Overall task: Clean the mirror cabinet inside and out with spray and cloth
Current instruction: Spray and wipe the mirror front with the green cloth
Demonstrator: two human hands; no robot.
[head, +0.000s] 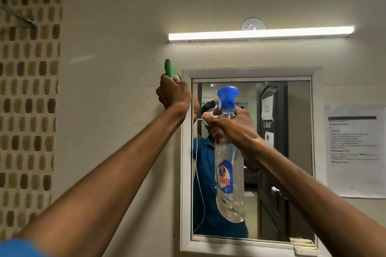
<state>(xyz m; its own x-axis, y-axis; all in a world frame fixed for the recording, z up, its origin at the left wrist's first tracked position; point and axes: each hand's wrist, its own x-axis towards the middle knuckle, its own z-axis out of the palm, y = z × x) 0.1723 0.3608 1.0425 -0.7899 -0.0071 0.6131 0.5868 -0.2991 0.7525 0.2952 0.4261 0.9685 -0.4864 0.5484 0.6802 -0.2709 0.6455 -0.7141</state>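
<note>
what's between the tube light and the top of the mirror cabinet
In the head view, only bare cream wall with a few small dark specks separates the tube light from the mirror cabinet frame.

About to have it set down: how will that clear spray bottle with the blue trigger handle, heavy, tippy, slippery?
The spray bottle looks nearly empty, so probably light. Tall and narrow with the blue trigger head on top, it may tip easily. The right hand grips its neck; the smooth plastic could be slippery if wet.

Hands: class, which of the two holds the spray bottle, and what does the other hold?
The right hand grips the clear spray bottle by its neck, before the mirror. The left hand holds a green cloth.
</note>
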